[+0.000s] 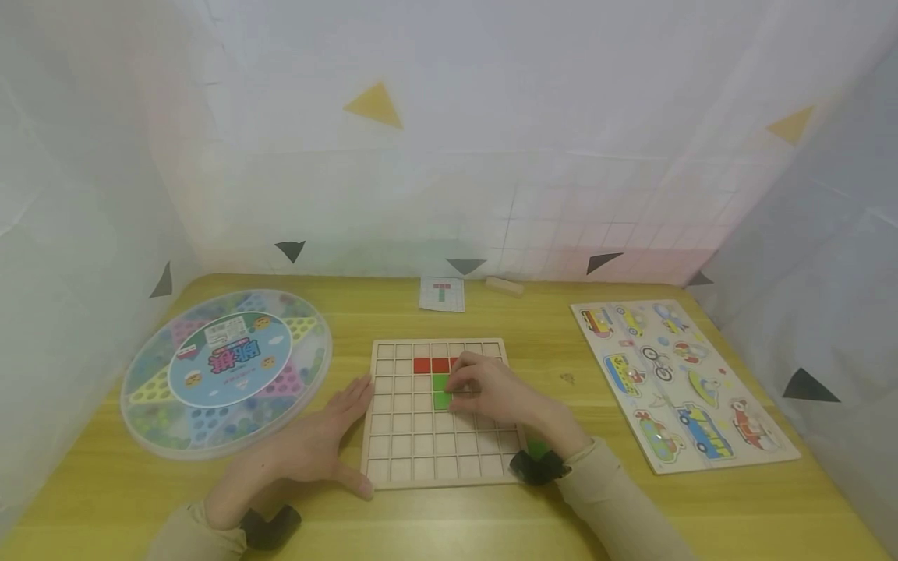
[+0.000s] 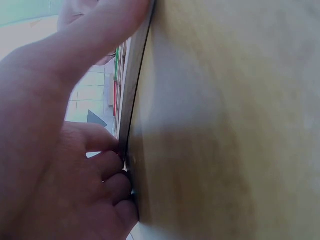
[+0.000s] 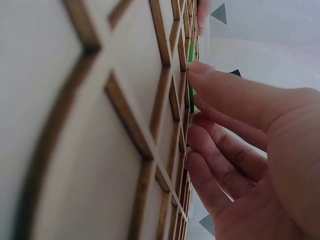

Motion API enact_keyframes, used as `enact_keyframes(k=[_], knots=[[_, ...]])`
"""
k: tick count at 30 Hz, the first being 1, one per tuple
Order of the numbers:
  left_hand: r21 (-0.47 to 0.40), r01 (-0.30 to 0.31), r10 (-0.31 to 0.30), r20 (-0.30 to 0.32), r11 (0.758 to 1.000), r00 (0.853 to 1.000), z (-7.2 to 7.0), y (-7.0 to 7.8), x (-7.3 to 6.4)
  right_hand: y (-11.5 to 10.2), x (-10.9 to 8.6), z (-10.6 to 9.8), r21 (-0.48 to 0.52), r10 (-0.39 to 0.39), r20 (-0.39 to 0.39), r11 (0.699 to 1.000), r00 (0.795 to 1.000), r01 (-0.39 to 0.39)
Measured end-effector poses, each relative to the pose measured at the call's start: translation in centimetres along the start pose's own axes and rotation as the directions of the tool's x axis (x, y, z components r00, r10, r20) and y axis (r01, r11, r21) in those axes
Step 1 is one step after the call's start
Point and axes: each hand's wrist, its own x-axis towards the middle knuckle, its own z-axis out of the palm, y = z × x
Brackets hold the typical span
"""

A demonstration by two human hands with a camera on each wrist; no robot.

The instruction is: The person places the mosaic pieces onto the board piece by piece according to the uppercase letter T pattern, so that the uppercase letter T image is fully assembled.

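Note:
A square wooden grid board (image 1: 400,446) lies on the table in the head view. Red tiles (image 1: 422,365) fill part of its second row, partly covered by my right hand (image 1: 501,393). Below them, green tiles (image 1: 441,400) sit in a column. With thumb and index fingertip close together at the board, my right hand pinches a green tile (image 3: 191,95); the other fingers are bent beside it. My left hand (image 1: 312,444) is spread along the board's left side, fingertips at the edge and thumb by the near corner. In the left wrist view, its fingers (image 2: 117,187) rest against the tabletop.
A round Chinese checkers box (image 1: 309,389) stands on the left. On the right lies a vehicle picture puzzle (image 1: 662,401). Behind the board are a pattern card (image 1: 442,294) and a small wooden block (image 1: 504,287). Green pieces (image 1: 536,449) show beside my right wrist.

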Motion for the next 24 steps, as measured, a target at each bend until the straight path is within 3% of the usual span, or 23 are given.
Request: enact_keyframes(k=[24], knots=[[0.008,-0.009,0.009,-0.005,1.0,1.0,0.09,-0.11,0.11,0.1,-0.02,-0.1,-0.007,0.002,-0.003,1.0,1.0,-0.002]])
